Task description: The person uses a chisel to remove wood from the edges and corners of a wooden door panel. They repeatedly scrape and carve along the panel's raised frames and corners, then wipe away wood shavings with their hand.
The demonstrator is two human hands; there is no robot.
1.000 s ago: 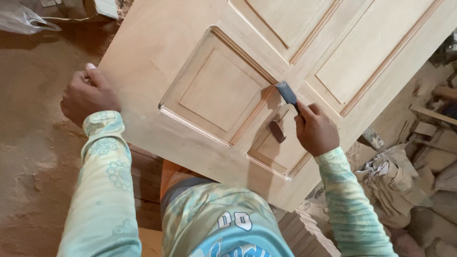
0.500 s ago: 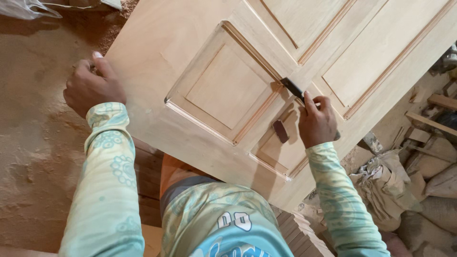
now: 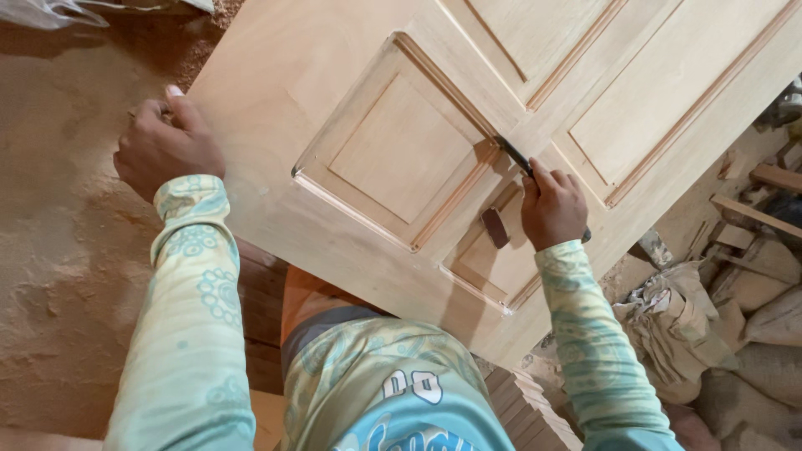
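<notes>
Lying flat and tilted across the view, a pale wooden panelled door (image 3: 334, 92) fills most of the scene, its raised rectangular panels framed by reddish moulded grooves. The door's left edge is gripped by the left hand (image 3: 167, 149), whose fingers are curled over the edge with the thumb laid on the top face, so the hand is clenched on the wood itself. A thin dark tool with a flat blade (image 3: 511, 154) is grasped by the right hand (image 3: 551, 209), the fingers being closed round its handle; the end of the handle can just be seen below the hand at its right side. The blade is pressed into the groove at the corner where the large raised panel (image 3: 401, 150) meets the crossing rails, just beyond the fingertips. A small dark rectangular block (image 3: 494, 227) is seen resting on the smaller near panel, just to the left of the right hand and apart from the blade. Both forearms are covered by pale green patterned sleeves (image 3: 188, 334), and a light blue and green shirt is seen at the near edge, below the door. Sawdust-covered ground (image 3: 58, 209) is spread on the left, well beyond the door's edge. On the right, grey sacks and rubble (image 3: 718, 326) are heaped near the door's lower corner, with short wooden offcuts (image 3: 756, 213) lying further back.
</notes>
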